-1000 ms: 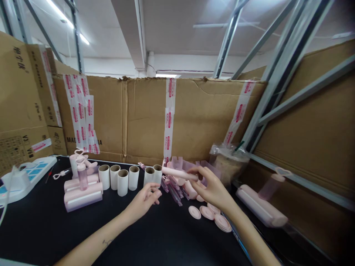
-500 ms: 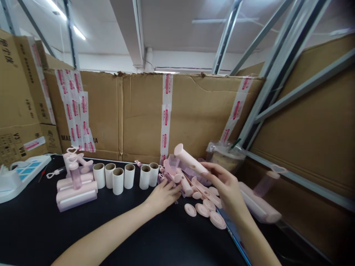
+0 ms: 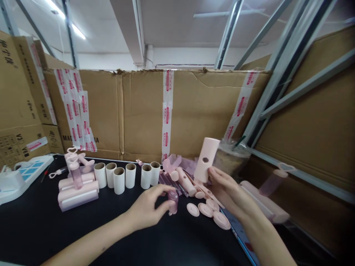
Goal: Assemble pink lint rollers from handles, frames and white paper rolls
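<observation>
Between the thumb and fingers of my left hand [image 3: 151,205] is a small translucent purple handle [image 3: 173,201], held just above the black table. My right hand [image 3: 229,188] pinches the lower edge of a pale pink curved lint roller shell [image 3: 206,159], raised and upright, its round hole facing me. Below and between both hands lies a heap of pink and purple plastic parts [image 3: 186,181]. Several round pink discs [image 3: 205,210] lie near my right wrist. To the left stand several white sticky-paper rolls [image 3: 119,181].
Put-together pink lint rollers [image 3: 77,195] sit at the left, beside a white power strip [image 3: 30,175]. Another lint roller [image 3: 263,203] is at the right. A plastic drink cup [image 3: 233,157] stands behind my right hand, and a phone [image 3: 241,236] lies under that forearm. Cardboard [image 3: 144,114] walls the back.
My left hand has drawn back from the heap toward me with the purple handle in it. My right hand has turned the pink shell from slanting to upright, its hole now showing.
</observation>
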`<state>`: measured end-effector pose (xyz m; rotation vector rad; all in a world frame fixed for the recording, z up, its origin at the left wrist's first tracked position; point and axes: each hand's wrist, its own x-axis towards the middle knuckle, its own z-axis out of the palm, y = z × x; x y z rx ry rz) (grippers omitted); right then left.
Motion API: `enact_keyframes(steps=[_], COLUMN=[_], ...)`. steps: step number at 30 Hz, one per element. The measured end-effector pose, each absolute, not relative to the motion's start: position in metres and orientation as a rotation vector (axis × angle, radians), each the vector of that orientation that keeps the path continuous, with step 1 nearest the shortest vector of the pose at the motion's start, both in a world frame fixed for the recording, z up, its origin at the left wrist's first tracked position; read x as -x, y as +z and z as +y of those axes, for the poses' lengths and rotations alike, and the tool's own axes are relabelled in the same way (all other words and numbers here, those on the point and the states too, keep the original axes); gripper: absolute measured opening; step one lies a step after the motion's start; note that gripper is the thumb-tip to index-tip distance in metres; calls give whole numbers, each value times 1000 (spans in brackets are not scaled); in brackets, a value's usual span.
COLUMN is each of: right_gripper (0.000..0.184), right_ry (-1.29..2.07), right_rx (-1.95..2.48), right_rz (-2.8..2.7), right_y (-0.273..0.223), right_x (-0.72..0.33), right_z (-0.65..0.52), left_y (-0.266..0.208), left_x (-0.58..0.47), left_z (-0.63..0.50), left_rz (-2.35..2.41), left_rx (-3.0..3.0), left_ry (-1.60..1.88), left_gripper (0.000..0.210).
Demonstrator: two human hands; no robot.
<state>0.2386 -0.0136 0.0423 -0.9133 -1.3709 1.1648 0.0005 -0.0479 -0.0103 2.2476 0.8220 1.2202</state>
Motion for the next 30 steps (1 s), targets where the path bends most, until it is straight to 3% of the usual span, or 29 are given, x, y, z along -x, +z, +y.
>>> enact_keyframes(steps=[6, 11, 17, 30], right_gripper=[24, 56, 46, 42], right_ry=[1285, 1416, 1439, 1274], right_rx=[796, 771, 929, 886], right_rz=[-1388, -1480, -1522, -1622], right_y=[28, 4, -22, -36], right_x=[-211, -179, -159, -166], right_z=[-19, -29, -35, -19], left_y=[-6, -22, -38, -48], left_x=[52, 62, 55, 53], left_z=[-48, -44, -44, -39], left_rz=[897, 1231, 1234, 1146], left_rx=[-1976, -2197, -2260, -2285], left_ry=[1270, 1062, 1004, 1055], left_gripper=[39, 40, 23, 33])
